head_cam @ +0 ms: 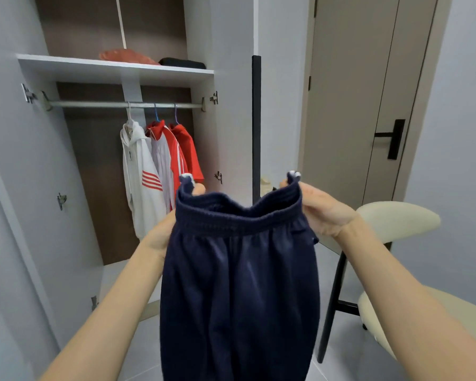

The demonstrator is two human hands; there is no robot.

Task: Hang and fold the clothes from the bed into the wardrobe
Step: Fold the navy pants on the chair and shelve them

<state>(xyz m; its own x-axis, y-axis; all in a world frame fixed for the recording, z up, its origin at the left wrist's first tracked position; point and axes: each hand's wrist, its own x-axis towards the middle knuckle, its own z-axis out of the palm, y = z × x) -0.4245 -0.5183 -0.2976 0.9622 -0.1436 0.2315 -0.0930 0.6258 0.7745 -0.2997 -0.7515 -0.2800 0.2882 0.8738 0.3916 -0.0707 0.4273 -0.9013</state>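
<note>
Far left, the wardrobe point(94, 174) stands open w/ its door swung out toward you. Its white shelf point(66, 64) carries a folded orange-red item point(127, 55) and, beside it, a flat black item point(182, 63). Below, three garments hang on the rail point(94, 104): a white hooded jacket point(140, 188) w/ red stripes, a red-and-white jacket point(165, 155), then a red top point(188, 152). There is a small dark mark on the white jacket's chest, too small to read.

Your left hand point(162, 232) pinches the left corner of the waistband, thumb tip up top, the rest hidden behind the cloth. The navy trousers point(239, 284) hang in mid-air in front of the wardrobe's right side. Their long axis is vertical: waistband up and stretched left to right, sagging in the mid, legs dropping past the bottom edge of view. A white bit point(187, 176) shows at each top corner; can't tell what they are. Your right hand point(324, 210) grips the right corner, fingers curled on the elastic.

Further right are a beige door point(346, 105) w/ a black handle point(395, 138), a cream chair point(396, 218) on black legs, pale walls and a grey tile floor point(138, 339).
</note>
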